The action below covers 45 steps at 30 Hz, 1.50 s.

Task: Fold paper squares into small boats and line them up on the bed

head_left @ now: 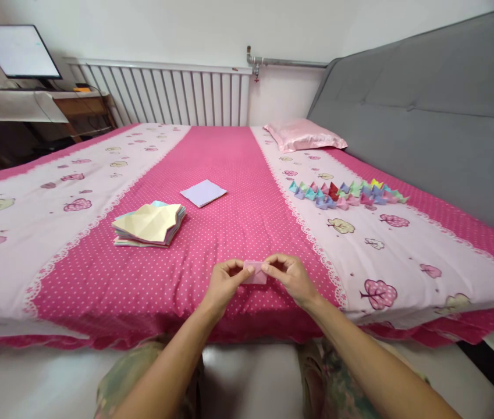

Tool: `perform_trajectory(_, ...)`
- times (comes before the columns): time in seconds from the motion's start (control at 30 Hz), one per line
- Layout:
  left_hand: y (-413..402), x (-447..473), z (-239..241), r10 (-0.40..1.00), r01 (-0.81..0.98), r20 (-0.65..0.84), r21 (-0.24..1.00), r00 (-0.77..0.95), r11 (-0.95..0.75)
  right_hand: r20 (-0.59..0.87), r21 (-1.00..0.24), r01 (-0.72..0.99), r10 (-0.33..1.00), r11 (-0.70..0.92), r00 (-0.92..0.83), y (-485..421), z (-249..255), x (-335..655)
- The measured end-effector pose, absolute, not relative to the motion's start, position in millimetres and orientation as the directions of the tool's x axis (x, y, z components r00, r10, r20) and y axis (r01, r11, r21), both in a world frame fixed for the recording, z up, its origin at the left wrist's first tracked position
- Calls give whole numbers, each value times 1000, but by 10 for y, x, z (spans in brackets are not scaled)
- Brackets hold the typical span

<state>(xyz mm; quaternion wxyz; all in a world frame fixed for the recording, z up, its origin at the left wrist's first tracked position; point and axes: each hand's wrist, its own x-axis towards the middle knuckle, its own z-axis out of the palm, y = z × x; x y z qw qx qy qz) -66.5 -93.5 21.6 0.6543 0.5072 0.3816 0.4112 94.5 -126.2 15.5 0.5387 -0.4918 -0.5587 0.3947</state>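
Observation:
A small folded piece of pink paper (256,276) is held up between both hands near the bed's front edge. My left hand (227,282) pinches its left side, thumb on the near face. Its upper right corner is pinched by my right hand (289,278) in the same way. The thumbs sit close together at the top, and the fingertips behind the paper are hidden. Farther off lies a flat stack of lilac paper squares (203,192). To the left is a pile of creased, unfolded sheets (149,223) with a yellow one on top.
Several small folded paper pieces (347,195) in mixed colours stand in rows at the right. A pink pillow (303,134) lies by the grey headboard (425,110). A radiator (163,93) lines the wall, and a monitor (16,51) stands on a desk at the far left.

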Motion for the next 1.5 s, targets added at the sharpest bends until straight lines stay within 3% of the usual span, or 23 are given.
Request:
perform_trajectory(0.27, -916, -652, 179, 902, 24, -34, 999, 430, 27, 245, -932, 276, 970, 236, -2, -1281, 187, 935)
perform_trajectory(0.6, -918, -673, 211, 869, 19, -130, 990, 477, 138, 262, -932, 270, 965, 243, 33, -1240, 144, 957)
perform_trajectory(0.9, -927, -656, 215, 853, -62, -117, 983, 508, 172, 146, -989, 25, 985, 145, 92, -1211, 97, 916)
perform_trajectory(1.07, -924, -628, 194, 905, -206, -188, 937, 382, 281, 111, -986, -114, 990, 121, 91, -1223, 73, 854)
perform_trajectory(1.17, -925, -622, 192, 906, -256, -202, 916, 372, 310, 132, -986, -90, 987, 140, 88, -1231, 55, 838)
perform_trajectory(1.37, -939, -621, 191, 899, -154, -175, 955, 401, 254, 245, -969, 27, 952, 244, 183, -1246, 110, 879)
perform_trajectory(1.5, -929, -635, 214, 918, -116, -125, 977, 376, 180, 309, -947, 139, 939, 290, 150, -1252, 154, 922)
